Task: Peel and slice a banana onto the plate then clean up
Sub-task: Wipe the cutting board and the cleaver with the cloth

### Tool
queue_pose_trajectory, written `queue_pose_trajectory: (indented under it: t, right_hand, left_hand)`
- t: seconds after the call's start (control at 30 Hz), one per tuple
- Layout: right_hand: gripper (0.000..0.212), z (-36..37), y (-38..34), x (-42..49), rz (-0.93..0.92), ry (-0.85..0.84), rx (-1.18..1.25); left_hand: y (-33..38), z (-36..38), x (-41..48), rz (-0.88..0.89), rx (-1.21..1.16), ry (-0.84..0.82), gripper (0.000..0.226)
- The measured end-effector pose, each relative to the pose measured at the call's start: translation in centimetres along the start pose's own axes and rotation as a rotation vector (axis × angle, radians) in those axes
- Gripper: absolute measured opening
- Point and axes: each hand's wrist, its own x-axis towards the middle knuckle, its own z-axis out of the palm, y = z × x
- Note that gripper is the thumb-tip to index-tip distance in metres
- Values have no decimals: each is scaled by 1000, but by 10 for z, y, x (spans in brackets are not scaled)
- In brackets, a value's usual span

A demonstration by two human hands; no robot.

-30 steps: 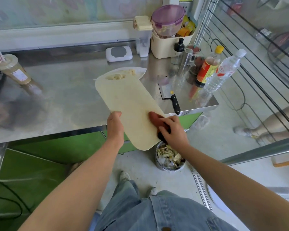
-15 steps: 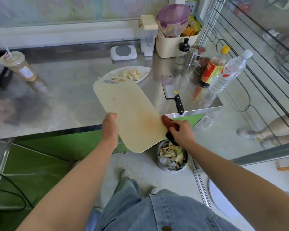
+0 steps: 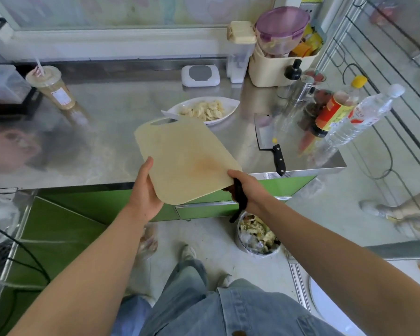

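What moved: my cutting board (image 3: 187, 161) sits lower and flatter than a moment ago. It used to hide most of the plate (image 3: 230, 105). Now I can see the whole plate behind it.
Right hand before: it lay on top of the board. Now it is at the board's near right corner.
Left hand (image 3: 144, 190): it holds the left edge of the board. My thumb lies on top. My fingers go under the board, so I cannot see them.
Right hand (image 3: 246, 187): my thumb presses on top of the corner and my fingers curl under it.
Dark strip (image 3: 239, 202): it hangs down from my right hand. I cannot tell what it is.
Board: it is up in the air, over the front edge of the tabletop (image 3: 107, 132). The end with the hole points away from me, just in front of the plate.
Banana slices (image 3: 207, 110): they lie in a heap on the white plate, on the tabletop.
Knife (image 3: 268, 137): it lies flat on the tabletop, right of the board, with its black handle toward me.
Bin (image 3: 260, 253): it stands on the floor below my right hand, with scraps in it.
Other things: a cup (image 3: 52, 88) with a straw stands far left. A sauce bottle (image 3: 332, 112) and a water bottle (image 3: 364, 117) stand at the right end.
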Motion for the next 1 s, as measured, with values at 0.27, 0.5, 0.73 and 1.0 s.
queue_pose_trajectory:
  t: [0.27,0.5,0.73,1.0]
  right_hand:
    - [32,60,-17,30,-56,-114,-185]
    - [12,63,-13,48,-20,52,-297]
    - [5,68,-12,74,63,175,-292]
    - [23,79,-19,89,83,100,102]
  left_hand:
    - [18,-34,-12,-166,49,161,40]
    - [42,-53,10,30,-146,373,9]
    - [50,-80,47,48,-146,543,32]
    - [63,-90,87,-66,106,890,51]
